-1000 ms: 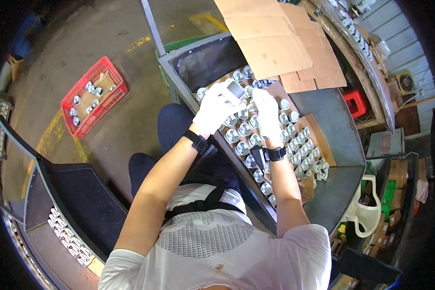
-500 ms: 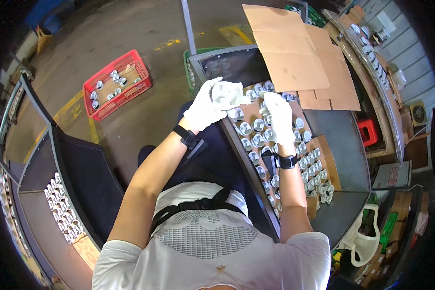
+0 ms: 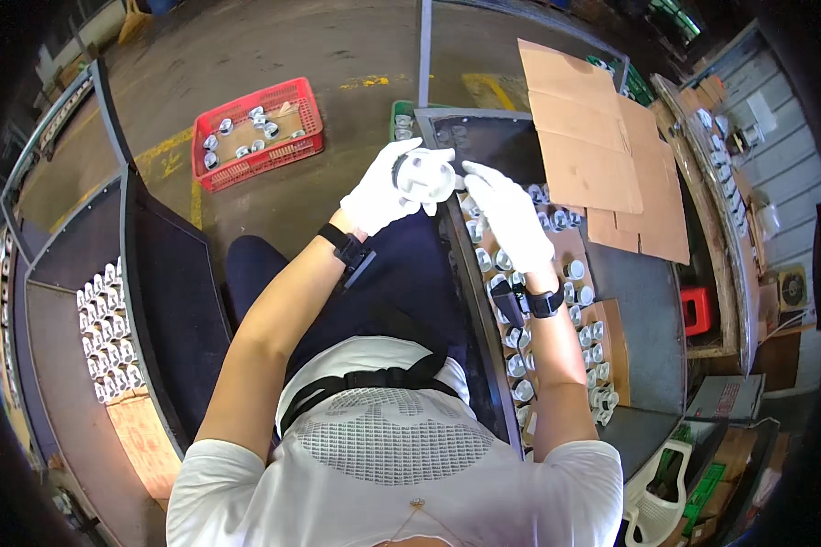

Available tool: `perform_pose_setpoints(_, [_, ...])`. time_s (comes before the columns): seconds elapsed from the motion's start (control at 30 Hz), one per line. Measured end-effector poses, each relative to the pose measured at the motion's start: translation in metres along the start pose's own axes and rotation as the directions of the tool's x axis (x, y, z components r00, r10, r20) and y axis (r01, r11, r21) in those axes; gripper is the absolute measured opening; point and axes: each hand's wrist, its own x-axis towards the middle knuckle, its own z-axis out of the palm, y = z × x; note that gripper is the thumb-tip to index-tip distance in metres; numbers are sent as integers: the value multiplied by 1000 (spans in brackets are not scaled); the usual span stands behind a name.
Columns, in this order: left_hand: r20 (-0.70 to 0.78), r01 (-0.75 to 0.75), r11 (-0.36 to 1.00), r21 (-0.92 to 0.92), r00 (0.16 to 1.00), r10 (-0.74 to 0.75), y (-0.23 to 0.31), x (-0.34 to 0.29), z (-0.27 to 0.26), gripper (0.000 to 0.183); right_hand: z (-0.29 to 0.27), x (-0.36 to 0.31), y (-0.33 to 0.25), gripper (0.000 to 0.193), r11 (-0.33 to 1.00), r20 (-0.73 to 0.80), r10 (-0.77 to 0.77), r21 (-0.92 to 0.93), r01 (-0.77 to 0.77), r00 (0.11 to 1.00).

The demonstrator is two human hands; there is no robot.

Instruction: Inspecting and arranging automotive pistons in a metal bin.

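A dark tray (image 3: 648, 301) of metal cups (image 3: 520, 365) lies to the right. Above its near edge, the left hand (image 3: 379, 191) grips a round white part (image 3: 426, 175), open face up. The right hand (image 3: 511, 214) touches the part's rim, fingers extended, holding nothing.

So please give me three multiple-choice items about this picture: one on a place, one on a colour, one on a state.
1. Where is the crate with metal parts?
A. on the floor
B. on the right tray
C. on the person's lap

2. What colour are the gloves?
A. blue
B. white
C. black

3. What does the left hand do?
A. hangs free
B. holds a round metal part
C. rests on the cardboard

Key: 1 A, the crate stands on the concrete floor. 2 B, both hands wear white. 3 B, its grip wraps the round metal part, the right hand touching it.
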Motion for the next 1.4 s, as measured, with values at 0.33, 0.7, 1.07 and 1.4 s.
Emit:
perform_pose_setpoints(0.33, [114,100,980,-169,990,-81,41,-27,-61,60,65,75,-53,39,936,323,250,162,-313,913])
perform_pose_setpoints(0.7, [32,27,942,-334,999,-18,72,-68,-192,58,189,147,-86,28,975,379,181,-194,-113,908])
perform_pose_setpoints(1.07, [-641,-362,775,-518,764,-73,36,-154,-350,53,344,241,9,16,388,761,438,321,-864,480])
perform_pose_setpoints(1.4, [-666,-248,832,-495,724,-180,43,-126,-348,48,499,181,273,12,-372,740,673,327,-869,-9])
